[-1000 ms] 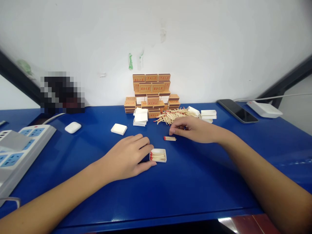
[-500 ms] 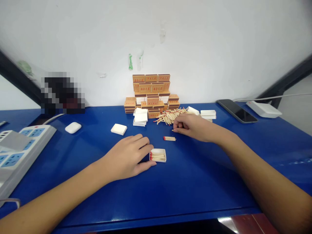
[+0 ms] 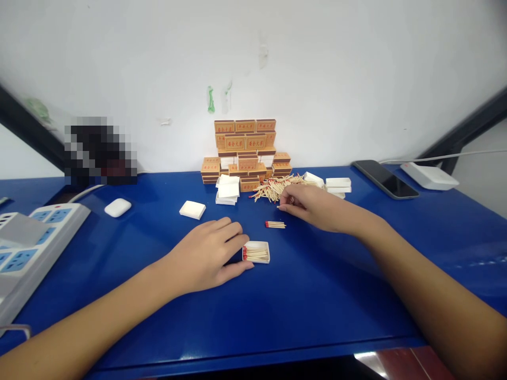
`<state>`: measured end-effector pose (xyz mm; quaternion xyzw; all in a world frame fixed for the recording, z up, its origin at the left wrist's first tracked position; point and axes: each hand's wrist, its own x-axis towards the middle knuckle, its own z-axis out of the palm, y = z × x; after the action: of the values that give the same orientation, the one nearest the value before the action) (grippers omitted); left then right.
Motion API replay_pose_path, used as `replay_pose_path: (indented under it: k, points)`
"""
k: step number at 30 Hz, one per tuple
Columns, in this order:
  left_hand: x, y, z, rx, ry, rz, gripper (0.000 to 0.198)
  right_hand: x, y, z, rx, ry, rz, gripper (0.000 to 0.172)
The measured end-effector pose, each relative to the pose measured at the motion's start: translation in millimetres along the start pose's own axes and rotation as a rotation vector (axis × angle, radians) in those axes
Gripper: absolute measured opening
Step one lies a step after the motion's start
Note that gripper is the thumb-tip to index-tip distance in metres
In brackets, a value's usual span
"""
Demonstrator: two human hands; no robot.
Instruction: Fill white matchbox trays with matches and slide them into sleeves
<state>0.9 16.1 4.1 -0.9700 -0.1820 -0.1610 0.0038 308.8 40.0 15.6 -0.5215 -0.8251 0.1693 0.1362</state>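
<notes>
My left hand [image 3: 216, 253] steadies a white matchbox tray [image 3: 266, 259] on the table, fingers on its far edge and thumb along the near one. Matches with red heads lie in the tray, heads toward my palm. My right hand [image 3: 303, 206] is pinched at the edge of a heap of loose matches [image 3: 273, 189]; a small pale end of a match [image 3: 278, 207] pokes out from the fingertips. Between the hands, a short row of matches [image 3: 276, 225] lies side by side on the blue table, red heads to the left.
Orange matchboxes [image 3: 245, 142] are stacked against the wall. White trays [image 3: 228, 189] are piled in front of them, more trays [image 3: 338, 184] stand right of the heap, and one tray [image 3: 193, 210] lies alone. A phone [image 3: 386, 179], earbud case [image 3: 118, 207] and power strip [image 3: 43, 248] flank the work area.
My right hand has shifted slightly away from me and to the left, near the loose matches. The left hand and its tray stay put.
</notes>
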Motion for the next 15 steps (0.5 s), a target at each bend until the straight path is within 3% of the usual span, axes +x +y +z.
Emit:
replay_pose_path:
  k: [10, 15]
  points:
    - [-1, 0, -0.1, 0.014, 0.004, -0.001, 0.035, 3, -4, 2, 0.026, 0.085, -0.161, 0.026]
    - [-1, -1, 0.8, 0.012, 0.004, 0.002, 0.035, 2, -15, -5, 0.115, 0.137, -0.026, 0.024]
